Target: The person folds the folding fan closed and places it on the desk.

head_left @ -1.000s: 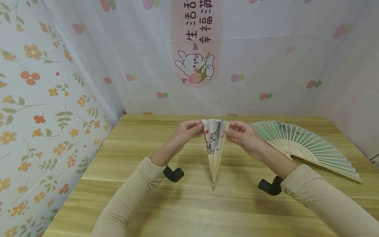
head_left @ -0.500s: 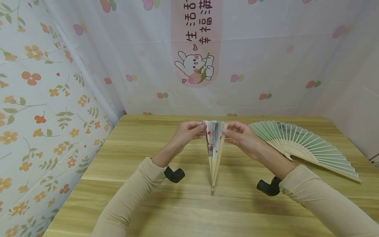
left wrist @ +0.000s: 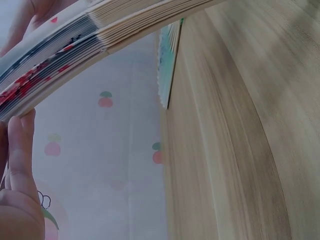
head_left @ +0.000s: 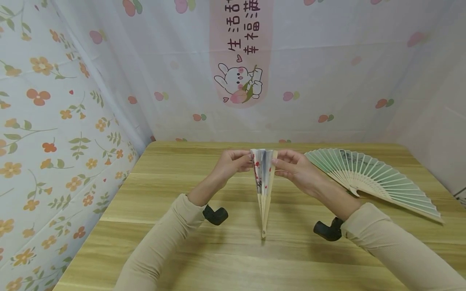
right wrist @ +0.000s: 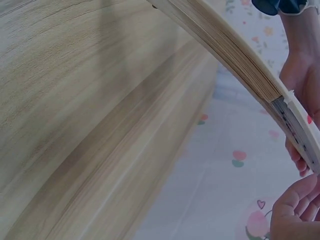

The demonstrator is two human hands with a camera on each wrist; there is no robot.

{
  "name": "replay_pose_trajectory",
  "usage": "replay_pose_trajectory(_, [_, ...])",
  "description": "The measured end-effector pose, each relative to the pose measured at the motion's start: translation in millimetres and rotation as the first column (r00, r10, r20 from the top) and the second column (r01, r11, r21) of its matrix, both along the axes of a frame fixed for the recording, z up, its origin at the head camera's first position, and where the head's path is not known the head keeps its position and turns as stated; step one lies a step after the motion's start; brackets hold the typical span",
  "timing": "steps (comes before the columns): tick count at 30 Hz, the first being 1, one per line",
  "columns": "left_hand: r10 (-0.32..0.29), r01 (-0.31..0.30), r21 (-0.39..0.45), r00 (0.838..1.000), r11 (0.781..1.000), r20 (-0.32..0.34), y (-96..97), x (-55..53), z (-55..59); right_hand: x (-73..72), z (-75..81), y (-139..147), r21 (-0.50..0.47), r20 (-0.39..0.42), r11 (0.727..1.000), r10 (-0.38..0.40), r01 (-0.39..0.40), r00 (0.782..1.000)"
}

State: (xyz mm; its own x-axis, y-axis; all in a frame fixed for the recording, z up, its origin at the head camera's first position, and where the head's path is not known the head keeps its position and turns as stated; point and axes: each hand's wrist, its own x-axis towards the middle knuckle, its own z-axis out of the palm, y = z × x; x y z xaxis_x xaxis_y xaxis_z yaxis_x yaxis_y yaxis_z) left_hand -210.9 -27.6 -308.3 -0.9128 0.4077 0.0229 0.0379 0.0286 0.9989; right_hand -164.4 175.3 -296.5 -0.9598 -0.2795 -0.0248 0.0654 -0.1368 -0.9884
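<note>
A white folding fan (head_left: 263, 173) with red blossoms and grey-blue shading is partly folded, its leaf a narrow wedge. Its pivot end points down toward the front of the table. My left hand (head_left: 233, 163) pinches the fan's upper left edge between thumb and fingers. On the opposite edge, my right hand (head_left: 296, 167) pinches the pale outer rib near the top. In the left wrist view the stacked ribs of the fan (left wrist: 135, 22) lie close together, with left-hand fingers (left wrist: 21, 155) at the leaf. The right wrist view shows the fan's ribs (right wrist: 235, 55) from the side.
A green folding fan (head_left: 378, 173) lies spread on the right of the wooden table (head_left: 174, 250), beside my right forearm. Behind the table hangs a white curtain (head_left: 164, 72) with fruit prints. A flowered curtain (head_left: 54, 141) hangs on the left.
The white fan has narrowed as my hands come closer together, the right moving slightly left. Its pivot end sits a little lower in the head view. The green fan stays put.
</note>
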Motion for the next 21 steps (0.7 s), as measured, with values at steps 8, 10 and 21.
replay_pose_trajectory(8, [-0.049, 0.05, 0.03, 0.999, 0.998, -0.014, -1.5, -1.3, -2.9, -1.5, -3.2, 3.5, 0.001, 0.01, 0.999, -0.043, 0.043, 0.999])
replay_pose_trajectory(10, [-0.062, 0.063, 0.044, 0.998, 0.997, -0.01, -1.7, -1.1, -3.2, -2.2, -3.5, 4.1, 0.004, 0.006, 0.999, -0.045, 0.045, 0.999])
replay_pose_trajectory(21, [-0.156, 0.148, 0.147, 0.987, 0.978, 0.038, -2.4, -1.9, -6.3, -1.6, -1.6, 7.3, -0.029, 0.017, 0.997, -0.072, 0.073, 0.997])
